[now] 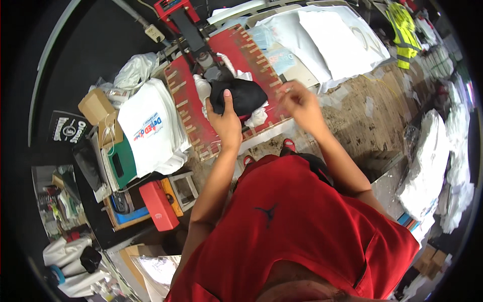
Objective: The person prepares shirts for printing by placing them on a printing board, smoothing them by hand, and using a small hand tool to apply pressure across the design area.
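Observation:
A black fabric item [245, 96] rests over bunched white cloth [255, 117] on a red board [183, 80] edged with tape strips, beneath the dark metal arm of a press [190, 32]. My left hand [223, 116] grips the black item at its left side, thumb on top. Just right of the board my right hand [301, 103] is raised, fingers partly bent and blurred; whether they hold anything I cannot make out.
Stacked white bags [148, 128], an open cardboard box [100, 108] and a red box [157, 204] stand left. White sheets [332, 43] lie behind at right. A yellow hi-vis garment [403, 35] and wrapped white bundles [422, 161] line the right side.

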The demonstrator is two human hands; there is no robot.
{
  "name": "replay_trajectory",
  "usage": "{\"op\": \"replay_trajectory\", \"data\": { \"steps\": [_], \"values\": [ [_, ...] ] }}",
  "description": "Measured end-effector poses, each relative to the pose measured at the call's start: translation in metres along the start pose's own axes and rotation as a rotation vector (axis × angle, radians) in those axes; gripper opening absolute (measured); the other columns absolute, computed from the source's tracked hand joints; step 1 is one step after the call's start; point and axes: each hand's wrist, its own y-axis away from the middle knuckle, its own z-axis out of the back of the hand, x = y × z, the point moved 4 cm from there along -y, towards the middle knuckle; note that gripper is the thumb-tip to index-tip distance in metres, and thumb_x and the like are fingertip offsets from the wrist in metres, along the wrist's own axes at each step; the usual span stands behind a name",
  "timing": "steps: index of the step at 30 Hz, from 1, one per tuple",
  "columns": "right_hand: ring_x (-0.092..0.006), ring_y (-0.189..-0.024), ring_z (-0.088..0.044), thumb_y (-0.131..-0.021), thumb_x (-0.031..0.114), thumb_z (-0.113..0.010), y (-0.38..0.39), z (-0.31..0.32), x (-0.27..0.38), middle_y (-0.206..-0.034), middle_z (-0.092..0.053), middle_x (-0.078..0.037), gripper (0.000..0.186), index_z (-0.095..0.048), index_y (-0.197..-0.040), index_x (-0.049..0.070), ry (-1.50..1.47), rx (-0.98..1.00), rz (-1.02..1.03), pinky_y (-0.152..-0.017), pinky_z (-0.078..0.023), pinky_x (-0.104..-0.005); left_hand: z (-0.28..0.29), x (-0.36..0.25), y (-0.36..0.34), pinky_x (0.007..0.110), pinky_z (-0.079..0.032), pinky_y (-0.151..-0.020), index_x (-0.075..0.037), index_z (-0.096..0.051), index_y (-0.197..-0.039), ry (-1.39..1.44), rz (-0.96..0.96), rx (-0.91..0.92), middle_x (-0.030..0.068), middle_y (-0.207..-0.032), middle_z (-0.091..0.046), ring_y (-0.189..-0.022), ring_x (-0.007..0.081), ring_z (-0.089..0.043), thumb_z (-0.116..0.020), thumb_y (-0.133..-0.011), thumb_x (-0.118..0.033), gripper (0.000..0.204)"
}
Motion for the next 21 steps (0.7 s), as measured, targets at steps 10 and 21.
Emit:
{"op": "replay_trajectory", "data": {
  "steps": [10,21],
  "values": [
    [-0.0146,-0.113,-0.06,-0.074,0.002,-0.086,0.003,-0.059,0.024,-0.128,-0.06,-0.01,0.09,-0.036,-0.149,0.002,-0.423,0.486,-0.114,-0.088,-0.058,-0.0289,-0.001,-0.012,0.016,0.03,-0.052,-0.088,0.008,-0.062,-0.118,0.187,0.213,0.282,0.011,-0.107,-0.068,-0.094,0.016,-0.064,-0.062,-0.101,-0.034,0.046],
    [-0.0184,-0.111,-0.062,-0.08,0.008,-0.083,0.005,-0.085,0.029,-0.139,-0.054,-0.016,0.099,-0.02,-0.156,0.0,-0.498,0.62,0.07,-0.088,-0.05,-0.0297,0.009,-0.008,-0.027,0.03,-0.05,-0.09,-0.003,-0.052,-0.129,0.216,0.037,0.445,0.008,-0.118,-0.061,-0.099,0.0147,-0.061,-0.053,-0.1,-0.054,0.059]
  ]
}}
